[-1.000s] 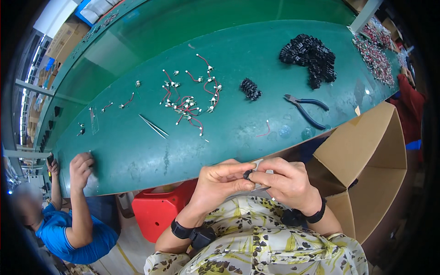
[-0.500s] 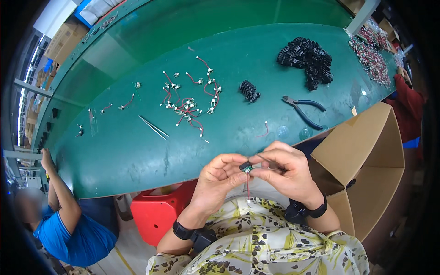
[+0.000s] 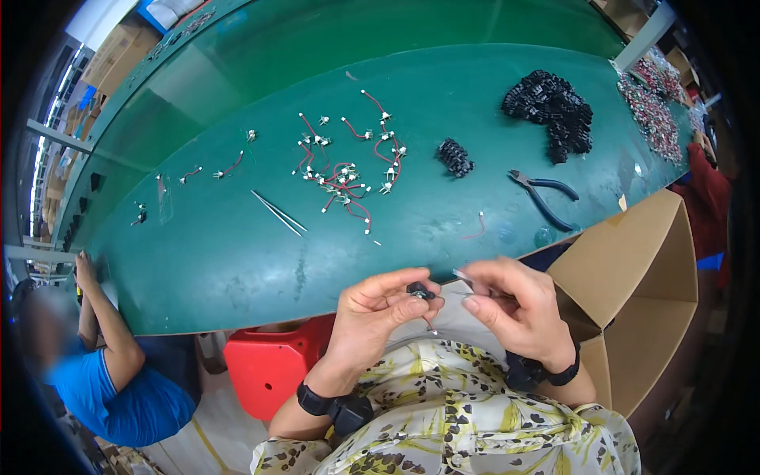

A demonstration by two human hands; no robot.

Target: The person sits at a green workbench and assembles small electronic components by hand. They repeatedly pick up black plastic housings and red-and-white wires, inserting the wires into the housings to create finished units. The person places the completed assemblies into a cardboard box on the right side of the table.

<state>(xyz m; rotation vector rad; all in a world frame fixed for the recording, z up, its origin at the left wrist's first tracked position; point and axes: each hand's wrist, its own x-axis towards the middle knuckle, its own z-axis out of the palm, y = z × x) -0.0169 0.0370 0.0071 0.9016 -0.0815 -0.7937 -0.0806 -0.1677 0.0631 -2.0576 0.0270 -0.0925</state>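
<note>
Near the table's front edge, my left hand pinches a small black housing between thumb and fingers. A bit of green and white shows on the housing, and a short red wire with a white end hangs below it. Just to the right, my right hand is closed on a thin metal tool, perhaps tweezers; the fingers hide most of it. A small gap separates the tool from the housing. Beyond my hands lie several red-wired white connectors and a pair of tweezers.
On the green table are blue-handled cutters, a short row of black housings, a larger black pile and a heap of wired parts. An open cardboard box stands right, a red stool left. A co-worker sits far left.
My right hand has drawn away to the right from the black housing, taking the thin tool along. My left hand keeps the housing, now tilted differently. The table has shifted slightly in view.
</note>
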